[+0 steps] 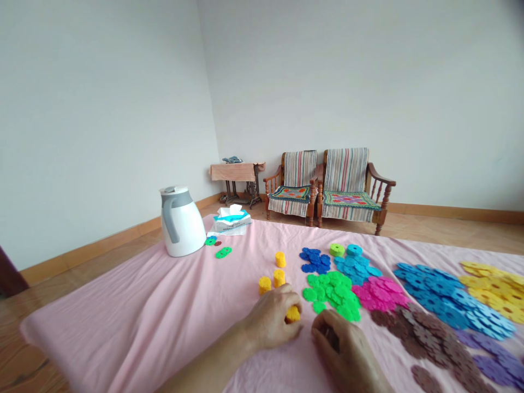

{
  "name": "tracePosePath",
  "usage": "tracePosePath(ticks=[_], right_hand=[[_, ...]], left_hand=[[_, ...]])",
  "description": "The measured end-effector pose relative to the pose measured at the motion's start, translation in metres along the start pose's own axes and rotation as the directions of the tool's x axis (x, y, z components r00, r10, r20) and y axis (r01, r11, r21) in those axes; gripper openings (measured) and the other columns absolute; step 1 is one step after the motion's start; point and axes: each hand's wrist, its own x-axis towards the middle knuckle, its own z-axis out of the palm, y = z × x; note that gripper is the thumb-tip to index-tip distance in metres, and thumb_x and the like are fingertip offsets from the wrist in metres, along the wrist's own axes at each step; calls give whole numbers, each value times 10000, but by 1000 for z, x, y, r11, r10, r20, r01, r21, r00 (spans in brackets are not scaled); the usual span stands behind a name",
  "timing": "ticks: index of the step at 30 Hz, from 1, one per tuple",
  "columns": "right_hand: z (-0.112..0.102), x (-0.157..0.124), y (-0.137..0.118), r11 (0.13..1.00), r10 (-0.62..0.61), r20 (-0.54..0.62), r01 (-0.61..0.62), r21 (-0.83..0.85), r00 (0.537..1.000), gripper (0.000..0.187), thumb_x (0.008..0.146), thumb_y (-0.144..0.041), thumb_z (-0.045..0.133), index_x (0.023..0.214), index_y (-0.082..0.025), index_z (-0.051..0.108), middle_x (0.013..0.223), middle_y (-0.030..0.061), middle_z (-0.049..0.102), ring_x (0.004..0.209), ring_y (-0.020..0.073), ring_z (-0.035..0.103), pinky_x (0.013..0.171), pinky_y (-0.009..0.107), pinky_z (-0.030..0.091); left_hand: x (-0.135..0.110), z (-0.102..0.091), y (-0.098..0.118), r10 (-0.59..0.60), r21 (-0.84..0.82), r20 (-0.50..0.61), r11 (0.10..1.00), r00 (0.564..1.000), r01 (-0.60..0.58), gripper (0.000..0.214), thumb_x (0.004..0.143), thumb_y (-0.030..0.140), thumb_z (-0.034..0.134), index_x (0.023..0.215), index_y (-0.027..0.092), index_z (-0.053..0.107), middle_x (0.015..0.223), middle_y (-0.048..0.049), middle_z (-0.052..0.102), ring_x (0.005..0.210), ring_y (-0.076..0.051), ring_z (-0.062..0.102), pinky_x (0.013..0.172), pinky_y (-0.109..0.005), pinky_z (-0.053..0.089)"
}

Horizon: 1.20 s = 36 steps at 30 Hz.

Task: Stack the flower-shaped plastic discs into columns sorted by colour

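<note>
My left hand (275,319) is closed around a short stack of yellow notched discs (292,314), low over the pink cloth. Just beyond it stand a yellow stack (265,285), a second yellow stack (279,278) and, farther back, a third yellow stack (280,258). My right hand (341,344) rests to the right with curled fingers; whether anything is in them is hidden. Nearest to it lies a pile of bright green discs (335,293), with pink discs (381,293) and brown discs (434,335) farther right.
The pink cloth (172,311) covers the table. A white jug (184,224) and a tissue box (232,219) stand at the back left, near a few green discs (223,252). Dark blue discs (315,261), blue discs (434,292), yellow discs (497,289) and purple discs (497,363) lie rightward.
</note>
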Motion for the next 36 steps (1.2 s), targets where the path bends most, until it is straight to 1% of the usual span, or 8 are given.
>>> tracePosePath(ticks=[3,8,13,17,23,28,30,36], right_hand=[[1,0,0,1000,4,-6,-4,5,1000,194,775,-284,407,623,-206,497,534,-37,493,479,94,424,469,213,283],[2,0,1,1000,4,6,-4,-21,1000,189,781,-274,395,626,-208,480,535,-43,484,482,94,429,470,208,278],[2,0,1,999,-4,3,4,-32,1000,172,777,-254,405,634,-208,487,550,-43,491,490,95,430,481,212,278],[1,0,1,999,3,16,-3,-36,1000,172,781,-253,407,635,-208,486,547,-45,478,485,93,418,474,215,266],[1,0,0,999,14,39,-13,-32,999,182,795,-263,389,646,-206,477,560,-40,478,498,94,426,487,218,274],[1,0,1,1000,10,51,-9,-25,999,179,797,-263,388,646,-206,465,563,-41,477,502,94,427,489,217,274],[1,0,1,999,13,54,-12,-32,998,175,795,-260,387,648,-206,464,563,-41,476,502,95,430,489,217,273],[2,0,2,999,18,55,-15,-51,998,170,794,-259,387,652,-208,465,561,-43,471,498,96,431,484,218,270]], left_hand=[[-1,-2,1,-13,-17,-4,1000,1000,13,121,698,189,581,818,196,596,889,-32,563,831,-179,538,739,-257,424],[-4,-10,2,-9,-88,-11,996,1000,8,307,665,217,670,967,211,616,948,-28,555,867,-178,539,777,-260,428],[-5,-12,1,-5,-107,-13,994,1000,4,237,708,240,665,942,200,655,906,-23,564,862,-167,542,781,-246,422],[-5,-11,-1,-3,-110,-3,994,1000,3,247,730,248,654,972,205,667,904,-22,567,860,-166,543,770,-238,422],[-6,-12,2,12,-81,24,997,1000,-10,242,740,194,625,976,219,672,894,-16,550,848,-162,539,764,-234,424],[-8,-17,-1,22,-115,29,993,999,-19,497,670,255,725,1149,280,594,959,-17,538,889,-179,532,800,-262,432],[-8,-20,-5,44,-138,38,990,998,-39,482,673,250,727,1137,279,603,959,-17,544,873,-173,535,797,-262,434],[-7,-26,-15,92,-171,67,982,993,-80,372,693,199,700,1061,216,647,865,-12,558,736,-137,528,683,-228,437]])
